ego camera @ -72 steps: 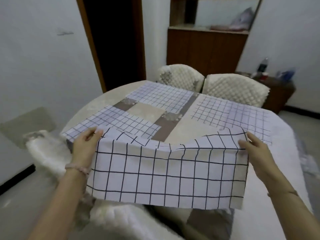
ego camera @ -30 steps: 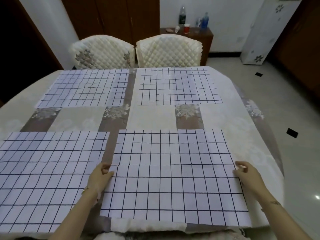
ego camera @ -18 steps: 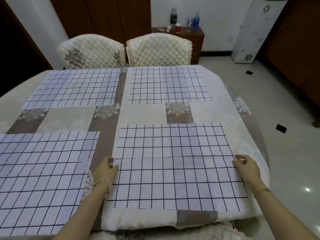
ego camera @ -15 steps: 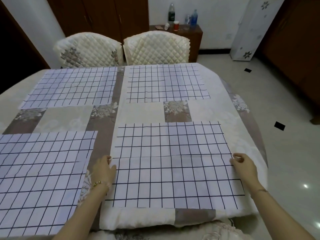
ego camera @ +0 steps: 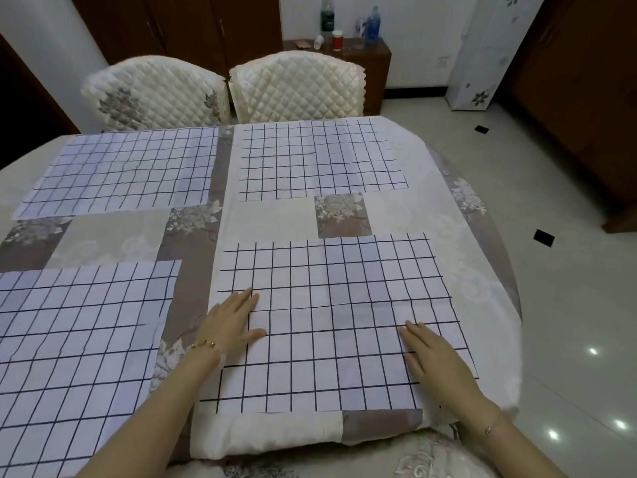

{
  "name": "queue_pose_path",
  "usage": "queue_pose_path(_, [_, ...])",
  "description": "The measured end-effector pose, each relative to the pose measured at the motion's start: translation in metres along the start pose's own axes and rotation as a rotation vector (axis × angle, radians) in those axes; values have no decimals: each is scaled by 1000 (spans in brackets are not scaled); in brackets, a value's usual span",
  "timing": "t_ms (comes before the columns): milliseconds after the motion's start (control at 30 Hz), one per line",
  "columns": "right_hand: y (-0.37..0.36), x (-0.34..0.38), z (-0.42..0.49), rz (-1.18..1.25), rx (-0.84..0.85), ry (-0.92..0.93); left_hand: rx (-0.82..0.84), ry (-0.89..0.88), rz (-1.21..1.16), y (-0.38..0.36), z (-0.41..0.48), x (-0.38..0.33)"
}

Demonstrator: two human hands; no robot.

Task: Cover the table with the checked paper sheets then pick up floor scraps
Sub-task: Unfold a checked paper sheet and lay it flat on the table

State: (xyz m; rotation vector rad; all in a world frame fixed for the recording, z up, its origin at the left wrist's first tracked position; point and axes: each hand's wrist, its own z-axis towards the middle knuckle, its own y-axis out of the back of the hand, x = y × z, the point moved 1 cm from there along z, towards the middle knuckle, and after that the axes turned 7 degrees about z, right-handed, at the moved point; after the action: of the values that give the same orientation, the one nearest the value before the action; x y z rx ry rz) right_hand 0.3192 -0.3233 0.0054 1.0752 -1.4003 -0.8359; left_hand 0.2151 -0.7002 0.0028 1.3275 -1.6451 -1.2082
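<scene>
sheet [ego camera: 327, 288] lies under left hand [ego camera: 229, 322] and right hand [ego camera: 434, 357], neighbouring sheet [ego camera: 79, 339] cropped leftward.

Both forearms are bare. Just behind the left hand [ego camera: 230, 326], a beaded bracelet [ego camera: 206, 346] of small gold and pale pink beads circles the wrist. Behind the right hand [ego camera: 435, 355], a thin chain bracelet [ego camera: 489, 430] carries 1 small charm.

White sheets [ego camera: 331, 315] with dark blue checks lie on a beige-and-taupe floral tablecloth [ego camera: 269, 219].

Left hand [ego camera: 229, 326] and right hand [ego camera: 434, 357] lie flat on checked sheet [ego camera: 327, 281].
</scene>
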Motion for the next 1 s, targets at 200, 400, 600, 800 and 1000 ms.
queue_pose_path(200, [-2,-5,-11,0,132,-34,161,16,51,10,-2,0])
queue_pose_path(400, [3,-1,-13,1,150,-63,206,23,50,10,-5,-1])
queue_pose_path(600, [10,3,-13,59,156,-68,176,31,27,16,-8,-4])
queue_pose_path(800, [41,13,-14,480,27,-281,-112,41,-234,30,-45,-27])
queue_pose_path(1000, [59,12,-45,774,-170,-408,-157,91,-695,32,-94,-51])
